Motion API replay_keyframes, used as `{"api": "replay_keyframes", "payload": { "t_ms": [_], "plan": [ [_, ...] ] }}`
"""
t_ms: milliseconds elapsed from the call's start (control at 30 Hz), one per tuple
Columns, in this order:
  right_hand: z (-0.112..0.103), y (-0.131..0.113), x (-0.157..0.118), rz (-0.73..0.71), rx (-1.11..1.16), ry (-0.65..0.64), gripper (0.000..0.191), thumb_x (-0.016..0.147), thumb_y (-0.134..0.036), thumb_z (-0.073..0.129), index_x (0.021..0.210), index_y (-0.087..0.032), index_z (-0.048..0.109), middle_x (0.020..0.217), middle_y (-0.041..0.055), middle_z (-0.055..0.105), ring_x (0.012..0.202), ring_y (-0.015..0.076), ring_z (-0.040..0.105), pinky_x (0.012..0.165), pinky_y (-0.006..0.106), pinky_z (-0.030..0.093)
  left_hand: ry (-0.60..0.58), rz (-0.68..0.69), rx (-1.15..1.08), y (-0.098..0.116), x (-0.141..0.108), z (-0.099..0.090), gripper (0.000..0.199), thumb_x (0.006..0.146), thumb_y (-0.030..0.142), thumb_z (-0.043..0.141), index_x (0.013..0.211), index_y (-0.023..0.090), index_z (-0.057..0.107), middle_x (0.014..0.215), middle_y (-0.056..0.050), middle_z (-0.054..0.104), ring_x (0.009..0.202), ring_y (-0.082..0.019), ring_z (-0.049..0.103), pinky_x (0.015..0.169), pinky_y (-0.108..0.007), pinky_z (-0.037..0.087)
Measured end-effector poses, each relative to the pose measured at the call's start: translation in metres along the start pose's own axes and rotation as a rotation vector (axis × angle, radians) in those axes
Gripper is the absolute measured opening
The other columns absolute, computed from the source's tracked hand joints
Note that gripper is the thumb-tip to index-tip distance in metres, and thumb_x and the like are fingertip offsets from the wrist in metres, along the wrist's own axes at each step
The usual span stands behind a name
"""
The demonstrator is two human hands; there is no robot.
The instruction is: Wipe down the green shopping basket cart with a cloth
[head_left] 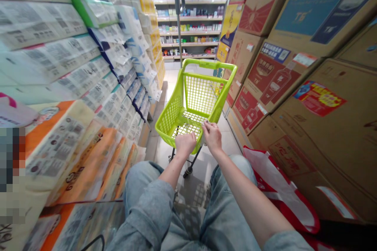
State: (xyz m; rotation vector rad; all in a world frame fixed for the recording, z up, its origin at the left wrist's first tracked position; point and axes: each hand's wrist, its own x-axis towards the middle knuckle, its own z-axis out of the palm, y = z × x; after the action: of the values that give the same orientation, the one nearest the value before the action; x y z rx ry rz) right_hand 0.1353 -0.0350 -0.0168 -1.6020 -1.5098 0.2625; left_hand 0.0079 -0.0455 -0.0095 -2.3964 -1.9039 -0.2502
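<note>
A lime-green plastic shopping cart (206, 92) with a grid basket stands in front of my knees, its handle on the far side. My left hand (185, 144) is curled closed at the near rim of the basket; what its fingers hold, if anything, is hidden. Just right of it, my right hand (212, 135) is pinched closed by the basket's near right corner, with something too small to make out at its fingertips. Some thin, clear material shows on the basket's floor between and beyond the hands.
Stacked paper packs (112, 47) line the left, with orange packs (88, 164) nearer. Cardboard boxes (318, 125) rise on the right, a red and white bag (279, 188) below them. Shelves of goods (191, 19) and a thin pole (179, 35) stand beyond the cart.
</note>
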Motion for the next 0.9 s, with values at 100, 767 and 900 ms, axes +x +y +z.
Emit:
{"api": "replay_keyframes", "payload": {
  "t_ms": [100,767,900],
  "plan": [
    [-0.001,0.0,0.012,0.074,-0.03,0.012,0.029,0.086,-0.028,0.048,0.104,-0.017,0.069,0.092,0.0083,0.063,0.085,0.0194,0.059,0.078,0.029,0.044,0.009,0.0,0.0,0.003,-0.004,-0.001,0.055,0.093,0.029,0.02,0.081,0.011,0.07,0.07,-0.014,0.068,0.071,-0.024,0.065,0.066,-0.034,0.042],
    [-0.026,0.006,0.031,-0.038,-0.201,-0.116,0.025,0.088,-0.028,0.049,0.101,-0.021,0.07,0.09,0.0057,0.064,0.08,0.0155,0.057,0.073,0.023,0.04,-0.363,0.186,0.019,-0.014,-0.007,-0.021,0.063,0.093,0.045,0.015,0.088,0.015,0.069,0.086,-0.013,0.07,0.087,-0.024,0.065,0.073,-0.033,0.047],
    [-0.017,0.003,0.023,-0.043,-0.23,-0.103,0.027,0.09,-0.028,0.046,0.103,-0.022,0.069,0.093,0.006,0.063,0.083,0.0164,0.056,0.074,0.024,0.039,-0.378,0.242,0.101,-0.028,-0.009,-0.023,0.05,0.092,0.032,0.021,0.096,0.012,0.067,0.091,-0.016,0.069,0.09,-0.026,0.064,0.075,-0.037,0.048]
  ]
}}
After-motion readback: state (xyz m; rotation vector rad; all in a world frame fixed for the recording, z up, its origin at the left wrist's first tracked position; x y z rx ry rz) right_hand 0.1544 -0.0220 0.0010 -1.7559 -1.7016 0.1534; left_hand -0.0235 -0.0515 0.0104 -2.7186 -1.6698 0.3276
